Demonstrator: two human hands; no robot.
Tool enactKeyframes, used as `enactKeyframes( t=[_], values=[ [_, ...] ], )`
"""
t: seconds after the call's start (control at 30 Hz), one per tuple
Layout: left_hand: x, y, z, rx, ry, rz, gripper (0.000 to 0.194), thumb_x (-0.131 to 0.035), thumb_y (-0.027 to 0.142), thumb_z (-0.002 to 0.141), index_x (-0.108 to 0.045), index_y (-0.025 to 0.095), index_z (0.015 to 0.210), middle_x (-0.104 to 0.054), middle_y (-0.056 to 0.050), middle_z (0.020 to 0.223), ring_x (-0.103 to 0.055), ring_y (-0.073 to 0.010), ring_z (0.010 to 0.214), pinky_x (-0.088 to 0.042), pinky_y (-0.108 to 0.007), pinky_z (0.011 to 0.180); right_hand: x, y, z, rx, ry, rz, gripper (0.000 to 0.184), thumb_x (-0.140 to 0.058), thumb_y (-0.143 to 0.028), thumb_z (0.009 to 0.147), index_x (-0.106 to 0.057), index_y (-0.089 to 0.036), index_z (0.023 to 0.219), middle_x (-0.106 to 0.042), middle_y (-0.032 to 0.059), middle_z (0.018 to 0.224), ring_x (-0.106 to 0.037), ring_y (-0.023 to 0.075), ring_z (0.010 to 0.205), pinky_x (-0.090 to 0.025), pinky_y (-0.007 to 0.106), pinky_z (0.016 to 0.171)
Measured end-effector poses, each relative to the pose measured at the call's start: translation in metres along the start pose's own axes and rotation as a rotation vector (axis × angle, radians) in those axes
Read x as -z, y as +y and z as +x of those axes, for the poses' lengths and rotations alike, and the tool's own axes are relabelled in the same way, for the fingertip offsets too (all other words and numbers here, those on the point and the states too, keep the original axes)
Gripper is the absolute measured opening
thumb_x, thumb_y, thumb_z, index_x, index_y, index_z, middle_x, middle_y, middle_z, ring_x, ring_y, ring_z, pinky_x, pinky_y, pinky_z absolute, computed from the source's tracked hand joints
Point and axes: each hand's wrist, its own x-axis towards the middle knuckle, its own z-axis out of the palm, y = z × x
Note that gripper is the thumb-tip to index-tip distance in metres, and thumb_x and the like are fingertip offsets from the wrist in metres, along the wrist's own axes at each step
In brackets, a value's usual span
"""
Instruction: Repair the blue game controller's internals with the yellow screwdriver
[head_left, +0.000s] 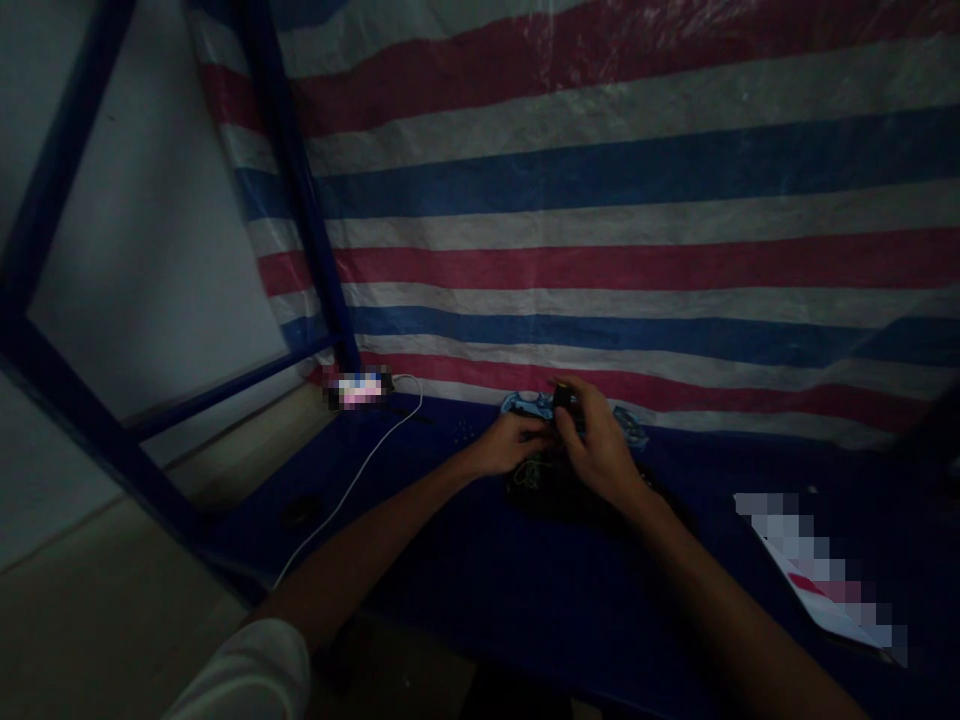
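Note:
My right hand [600, 440] is closed round a small black object [564, 397] with a yellowish mark on it; its kind is too dark to tell. Close beside it, my left hand [504, 446] has its fingers pressed together at the near side of that object, and what they pinch is hidden. Below both hands lies a dark item with thin, light wires [531, 470] on it. Light-blue patterned, curved pieces [529, 403] show behind my hands. Several tiny bright bits [463, 432] are scattered to the left.
The dark blue table [450, 570] stands against a striped plastic sheet [600, 265]. A white cable [360, 475] runs from a lit, blurred-out device [358, 389] at the back left. A dark oval object [300, 510] lies left; a white, partly blurred-out booklet or box [825, 580] lies right.

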Motion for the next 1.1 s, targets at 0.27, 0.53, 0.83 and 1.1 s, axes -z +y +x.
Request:
enactKeyframes(
  t=[0.27, 0.53, 0.83, 1.1],
  values=[
    [-0.010, -0.008, -0.003, 0.049, 0.083, -0.122, 0.023, -0.074, 0.035, 0.090, -0.078, 0.013, 0.097, -0.077, -0.010, 0.100, -0.070, -0.0232, 0.098, -0.052, -0.037, 0.095, 0.003, -0.005, -0.001, 0.028, 0.071, -0.022, 0.039, -0.050, -0.034, 0.103, -0.050, -0.025, 0.140, -0.052, 0.0151, 0.145, -0.049, 0.0293, 0.137, -0.044, 0.054, 0.113],
    [-0.014, -0.010, -0.009, 0.054, 0.159, 0.067, 0.021, -0.069, 0.031, 0.093, -0.074, 0.012, 0.100, -0.074, -0.008, 0.094, -0.067, -0.0197, 0.084, -0.051, -0.030, 0.079, 0.000, -0.006, -0.002, 0.077, 0.089, -0.166, 0.041, -0.050, -0.036, 0.104, -0.052, -0.025, 0.143, -0.062, 0.0122, 0.130, -0.056, 0.0285, 0.120, -0.048, 0.049, 0.102],
    [-0.014, -0.011, -0.008, 0.055, 0.166, 0.163, 0.018, -0.071, 0.030, 0.091, -0.071, 0.013, 0.093, -0.070, -0.003, 0.086, -0.062, -0.0154, 0.078, -0.047, -0.025, 0.072, 0.002, -0.008, 0.003, 0.031, 0.096, -0.113, 0.033, -0.047, -0.038, 0.104, -0.061, -0.028, 0.133, -0.071, 0.0096, 0.118, -0.057, 0.0306, 0.111, -0.048, 0.051, 0.096],
    [-0.021, -0.012, -0.004, 0.045, 0.223, 0.177, 0.023, -0.077, 0.032, 0.087, -0.067, 0.012, 0.086, -0.065, -0.001, 0.080, -0.058, -0.0146, 0.073, -0.044, -0.025, 0.069, -0.001, -0.010, 0.002, 0.003, 0.192, -0.128, 0.030, -0.058, -0.042, 0.099, -0.063, -0.026, 0.124, -0.060, 0.0127, 0.121, -0.055, 0.0313, 0.114, -0.049, 0.051, 0.097]
  ],
)
